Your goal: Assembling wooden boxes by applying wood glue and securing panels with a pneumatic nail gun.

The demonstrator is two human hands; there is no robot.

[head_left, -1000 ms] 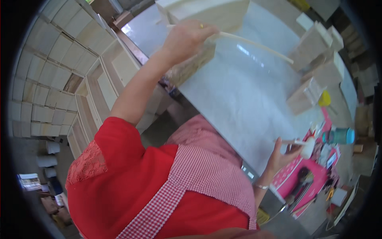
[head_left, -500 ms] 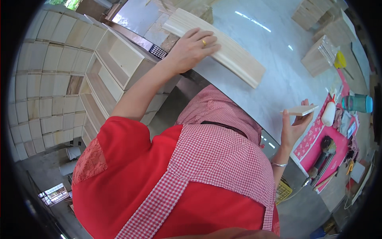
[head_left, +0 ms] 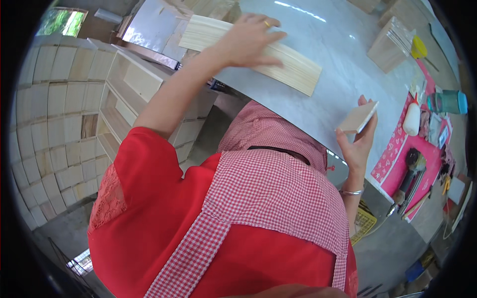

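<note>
A long pale wooden board point(head_left: 293, 67) lies on the whitish worktable point(head_left: 328, 54) near its front edge. Over its middle spreads my left hand point(head_left: 251, 42), fingers apart, slightly blurred; whether the fingertips touch the wood I cannot tell. My right hand point(head_left: 360, 141), at the table's near right, pinches a small flat wooden panel point(head_left: 358, 119) between thumb and fingers. That panel is tilted, raised off the tabletop.
Stacked wooden boxes point(head_left: 74, 114) fill the left side. Wrapped wood pieces point(head_left: 390, 47) stand at the far right, by a yellow scoop-like thing point(head_left: 419, 47). A white glue bottle point(head_left: 411, 119), a teal jar point(head_left: 447, 102) and tools point(head_left: 412, 174) lie right.
The long board has turned flatter, its broad face now up, and my left hand's fingers have spread. My right hand has tilted the small panel more steeply. The whole view has shifted slightly.
</note>
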